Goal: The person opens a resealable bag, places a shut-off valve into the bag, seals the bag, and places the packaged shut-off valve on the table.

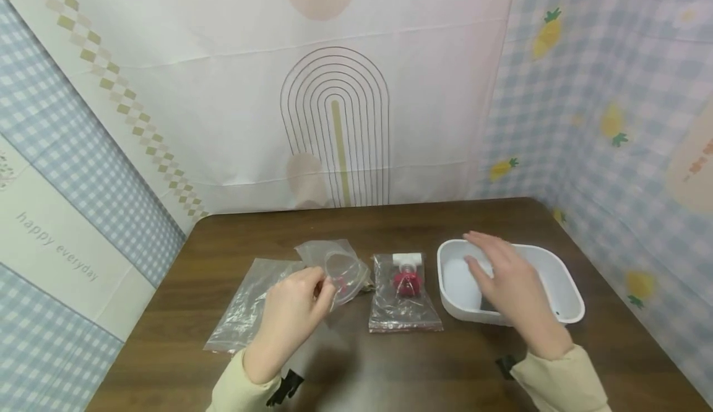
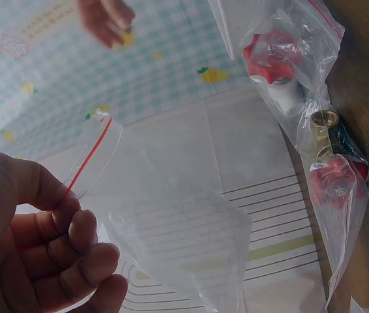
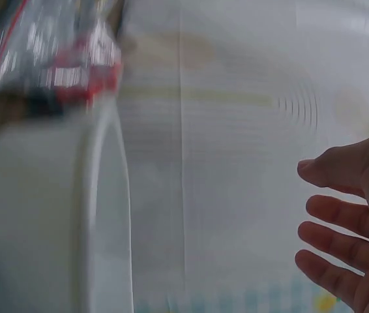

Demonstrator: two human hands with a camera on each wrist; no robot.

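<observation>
A left hand is pinching a clear plastic zip bag with a red stripe above a brown wood-grain table.
The bag is hanging near a flat clear pouch holding a red-handled white valve; the right hand is hovering, fingers spread, above a white rounded plastic tub.

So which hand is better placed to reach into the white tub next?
Likely the right hand: it hovers over the white tub and holds nothing, while the left hand pinches a clear zip bag.
</observation>
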